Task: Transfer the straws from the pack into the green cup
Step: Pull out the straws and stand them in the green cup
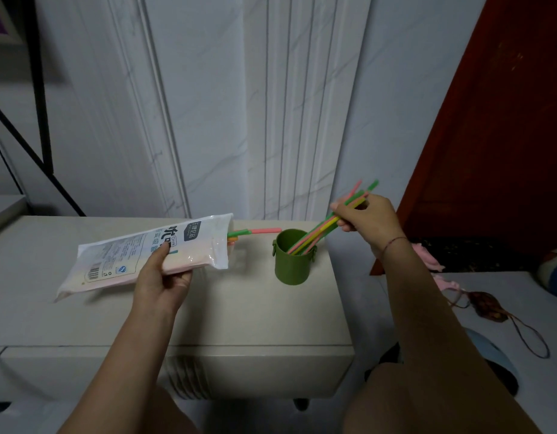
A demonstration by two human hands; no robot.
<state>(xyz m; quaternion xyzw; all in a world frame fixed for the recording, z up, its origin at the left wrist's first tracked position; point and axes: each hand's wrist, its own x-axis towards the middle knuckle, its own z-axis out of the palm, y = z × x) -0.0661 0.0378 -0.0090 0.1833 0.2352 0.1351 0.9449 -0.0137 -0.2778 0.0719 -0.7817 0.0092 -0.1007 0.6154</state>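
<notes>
— What is seen at the left?
— One pack (145,255) is gripped by the left hand (161,277) and held tilted above the table (239,308). About three straw ends (255,231) are seen poking from its mouth.
— And further right?
— One green cup (292,256) is stood on the table. A bundle of straws (321,231), too tightly bunched to be counted, is pinched by the right hand (368,220), with its lower ends set in the cup.

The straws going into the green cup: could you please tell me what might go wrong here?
The right hand holds a slanted bundle of straws whose lower ends sit in the green cup; their lean could tip it. The pack, held open-end sideways by the left hand, may shed protruding straws.
</notes>
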